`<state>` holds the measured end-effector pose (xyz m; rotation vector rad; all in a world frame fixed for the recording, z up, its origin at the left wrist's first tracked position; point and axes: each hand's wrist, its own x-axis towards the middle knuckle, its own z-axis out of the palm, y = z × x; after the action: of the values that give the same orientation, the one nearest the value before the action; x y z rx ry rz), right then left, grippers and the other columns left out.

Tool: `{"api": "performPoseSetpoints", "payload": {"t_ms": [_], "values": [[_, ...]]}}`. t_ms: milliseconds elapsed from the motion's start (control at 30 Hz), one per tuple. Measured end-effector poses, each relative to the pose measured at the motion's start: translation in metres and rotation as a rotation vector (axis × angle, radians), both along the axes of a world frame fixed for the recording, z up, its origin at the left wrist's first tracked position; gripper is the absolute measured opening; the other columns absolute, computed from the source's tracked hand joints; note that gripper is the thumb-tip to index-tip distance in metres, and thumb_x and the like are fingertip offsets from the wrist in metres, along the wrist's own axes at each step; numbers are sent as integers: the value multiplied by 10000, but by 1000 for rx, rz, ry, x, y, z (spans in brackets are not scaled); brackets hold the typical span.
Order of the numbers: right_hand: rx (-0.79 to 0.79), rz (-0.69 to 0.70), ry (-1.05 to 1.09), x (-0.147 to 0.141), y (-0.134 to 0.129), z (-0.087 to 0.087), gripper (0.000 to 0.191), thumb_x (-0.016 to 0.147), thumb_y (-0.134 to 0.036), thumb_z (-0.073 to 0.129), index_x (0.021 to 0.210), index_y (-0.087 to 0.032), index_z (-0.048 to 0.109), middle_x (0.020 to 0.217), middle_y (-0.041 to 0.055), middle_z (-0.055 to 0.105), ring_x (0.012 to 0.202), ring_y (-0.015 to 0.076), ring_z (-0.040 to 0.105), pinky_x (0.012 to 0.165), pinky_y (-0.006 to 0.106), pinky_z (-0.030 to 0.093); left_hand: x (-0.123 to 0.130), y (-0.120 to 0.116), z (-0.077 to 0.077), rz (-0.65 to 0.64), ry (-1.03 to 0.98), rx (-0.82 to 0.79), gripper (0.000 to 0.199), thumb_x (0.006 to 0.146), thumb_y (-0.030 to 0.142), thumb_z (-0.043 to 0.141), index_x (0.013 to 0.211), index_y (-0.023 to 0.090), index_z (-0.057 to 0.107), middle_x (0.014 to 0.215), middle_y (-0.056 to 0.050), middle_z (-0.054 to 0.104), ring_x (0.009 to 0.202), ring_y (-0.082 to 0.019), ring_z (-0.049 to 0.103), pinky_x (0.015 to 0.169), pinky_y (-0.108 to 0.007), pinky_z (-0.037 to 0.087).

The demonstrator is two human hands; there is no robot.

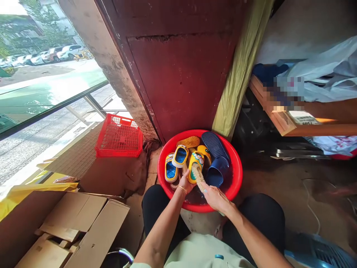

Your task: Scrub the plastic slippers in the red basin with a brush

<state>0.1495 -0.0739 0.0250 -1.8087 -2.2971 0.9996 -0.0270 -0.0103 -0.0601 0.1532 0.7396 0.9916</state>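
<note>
My left hand is closed round the near end of a yellow slipper with a green lining. In my right hand is a scrub brush, its pale bristles pressed into the slipper's opening. Both hands are over a red basin with dark water in it. Two yellow-and-white slippers with blue insoles, one upper and one lower, lie to the left. A yellow sole shows behind them. On the right are a dark blue sole and a dark blue slipper.
A dark red door stands behind the basin, with a yellow curtain beside it. To the left are a red plastic crate and an open cardboard box. A wooden shelf juts out at right; a blue fan-like object is below.
</note>
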Motion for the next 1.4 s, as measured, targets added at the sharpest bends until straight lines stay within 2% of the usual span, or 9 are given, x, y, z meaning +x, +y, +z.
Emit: {"api": "performPoseSetpoints", "payload": {"t_ms": [133, 267, 367, 633, 800, 1000, 1167, 1333, 1400], "values": [[-59, -247, 97, -17, 30, 20, 518, 962, -232, 395, 1477, -228, 450, 1068, 73, 747, 712, 139, 709, 706, 218, 501, 7, -2, 7, -69, 73, 110, 601, 844, 445, 703, 1371, 205, 543, 1247, -118, 657, 1051, -244, 654, 882, -366, 557], [-18, -318, 117, -32, 51, 28, 495, 978, -229, 340, 1457, -183, 457, 1040, 83, 750, 616, 110, 684, 643, 193, 501, 9, -3, 13, -114, 123, 146, 658, 811, 377, 747, 1411, 269, 499, 1278, -96, 638, 1014, -230, 657, 860, -371, 573], [0, -267, 140, -25, 46, 30, 487, 942, -239, 421, 1419, -221, 522, 1030, 74, 757, 679, 140, 697, 646, 213, 505, 7, -4, 14, -98, 142, 132, 622, 826, 383, 731, 1393, 252, 509, 1253, -100, 651, 1014, -231, 661, 870, -381, 574], [-117, 65, 141, 26, 3, 31, 400, 860, -215, 504, 1191, -317, 705, 915, 7, 762, 857, 197, 698, 741, 250, 460, 8, -3, 8, -29, 103, 19, 645, 832, 507, 699, 1353, 156, 550, 1086, -140, 710, 986, -274, 697, 857, -402, 583], [-41, -20, 91, 9, 14, 21, 475, 893, -193, 471, 1329, -311, 617, 1047, 42, 762, 952, 209, 709, 780, 261, 472, 8, -2, 10, -51, 152, 9, 621, 857, 510, 667, 1368, 181, 541, 1141, -133, 702, 1008, -269, 693, 850, -399, 591], [67, -149, 87, -21, 41, 15, 525, 922, -146, 421, 1440, -161, 505, 1256, 158, 694, 1150, 224, 652, 931, 289, 468, 6, -6, 15, -87, 219, 91, 612, 805, 388, 744, 1364, 254, 534, 1273, -101, 654, 1045, -253, 677, 849, -383, 592], [-14, 38, 185, 17, 9, 24, 557, 888, -184, 454, 1423, -297, 556, 1243, 53, 715, 1113, 208, 669, 910, 277, 475, 9, -6, 14, -12, 227, 122, 671, 748, 360, 789, 1365, 256, 548, 1218, -98, 682, 948, -239, 697, 762, -356, 606], [-200, 57, 235, 68, -23, 50, 546, 867, -266, 496, 1402, -313, 591, 1066, 21, 767, 798, 183, 715, 711, 251, 511, 16, -6, 14, 66, 291, 165, 719, 645, 272, 871, 1315, 203, 621, 1139, -106, 726, 992, -266, 694, 787, -336, 586], [-176, 32, 226, 74, -24, 60, 538, 867, -288, 511, 1397, -304, 599, 1028, 28, 773, 788, 193, 711, 728, 264, 516, 18, -7, 15, 67, 287, 185, 724, 603, 214, 893, 1287, 193, 654, 1166, -103, 726, 1075, -290, 666, 838, -336, 575]]}}
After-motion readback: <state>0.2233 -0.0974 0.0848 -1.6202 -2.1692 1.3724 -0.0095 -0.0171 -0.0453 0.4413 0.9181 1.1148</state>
